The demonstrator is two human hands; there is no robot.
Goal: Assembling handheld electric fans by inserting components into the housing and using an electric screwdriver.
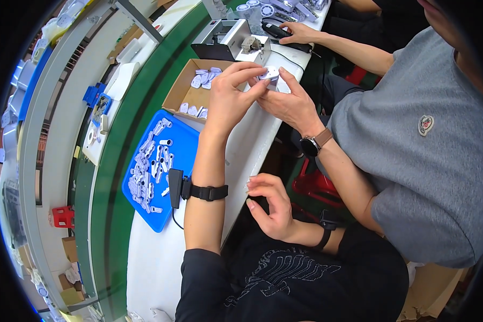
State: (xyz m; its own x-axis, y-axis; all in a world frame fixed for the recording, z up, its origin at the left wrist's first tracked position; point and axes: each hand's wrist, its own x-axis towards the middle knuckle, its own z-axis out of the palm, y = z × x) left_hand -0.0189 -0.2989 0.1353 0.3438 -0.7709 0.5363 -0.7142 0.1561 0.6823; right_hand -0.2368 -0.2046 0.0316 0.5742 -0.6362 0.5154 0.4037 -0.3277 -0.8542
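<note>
Black-shirted torso nearest the camera, at lower edge. White part held up near the desk's right edge, beyond the torso; rounded flat face tilted up toward camera, a few dark dots on it. Fingers cover its sides, so can't tell its long axis or which end leads. Left grip closed on the part's left side, thumb and fingertips pinching. Co-worker's hand, watch at wrist, supports it from the right, thumb up alongside. Right grip apart, fingers half curled, holding nothing. Just left of left grip: cardboard box, two groups of flat white pieces. Nearer, blue tray by the left forearm, slim white pieces heaped, long axes every which way. Past the part: silver-and-black machine; co-worker's other hand on a black tool.
</note>
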